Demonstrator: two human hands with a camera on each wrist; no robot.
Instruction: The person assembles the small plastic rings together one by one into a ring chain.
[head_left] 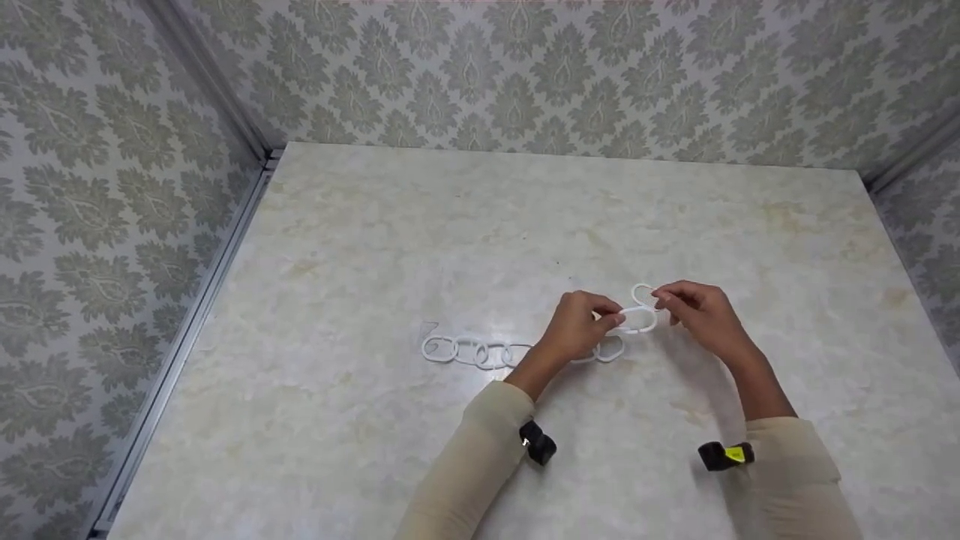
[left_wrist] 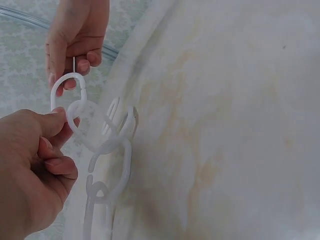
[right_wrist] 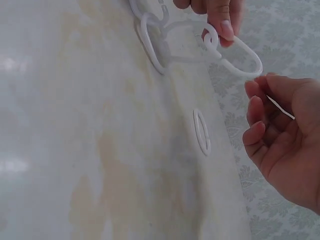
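Observation:
My left hand (head_left: 574, 326) pinches a white oval plastic chain link (head_left: 645, 329) between thumb and fingers. In the left wrist view this link is hooked through the end of a white link chain (left_wrist: 128, 162), part of which hangs below it. To the right, my right hand (head_left: 705, 315) pinches another white link (head_left: 634, 293) by its edge. That link overlaps the left hand's link in the head view and appears thin and edge-on in the right wrist view. The left hand and forearm cover the middle of the chain on the table.
A row of joined links (head_left: 440, 361) runs along the pale marbled table (head_left: 375, 240). One white link (right_wrist: 206, 132) lies flat on the table in the right wrist view. Patterned panels (head_left: 517, 75) stand behind and at both sides; a metal rail (head_left: 187, 330) borders the left edge.

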